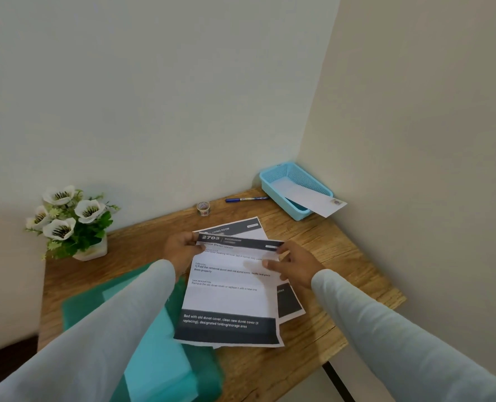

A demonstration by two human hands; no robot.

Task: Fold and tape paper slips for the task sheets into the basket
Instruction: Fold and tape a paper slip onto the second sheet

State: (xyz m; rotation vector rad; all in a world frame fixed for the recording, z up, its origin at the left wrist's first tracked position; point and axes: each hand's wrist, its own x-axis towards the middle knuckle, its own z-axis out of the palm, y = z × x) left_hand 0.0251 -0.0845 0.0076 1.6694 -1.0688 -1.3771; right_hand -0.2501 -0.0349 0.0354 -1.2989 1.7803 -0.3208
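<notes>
Two bare hands over one brown wooden worktop (pixel 342 256). Left hand (pixel 183 250): grip pinching the top left edge of one white printed task sheet with dark bands (pixel 229 300). Right hand (pixel 296 268): grip pinching the top right corner of the same sheet. At least one more printed sheet (pixel 241 227) underneath, mostly covered, so hard to count. In the far corner, one light blue plastic mesh basket (pixel 273 184), with one folded white paper slip (pixel 307 198) inside, one end poking over the rim. Near the wall, one small roll of patterned tape (pixel 203 208) and one blue pen (pixel 245 199). On the left, one white pot of four white flowers (pixel 72 221). Teal sheets (pixel 154 358) partly hidden under the left sleeve, number unclear. Small print on the papers too blurry to read.
</notes>
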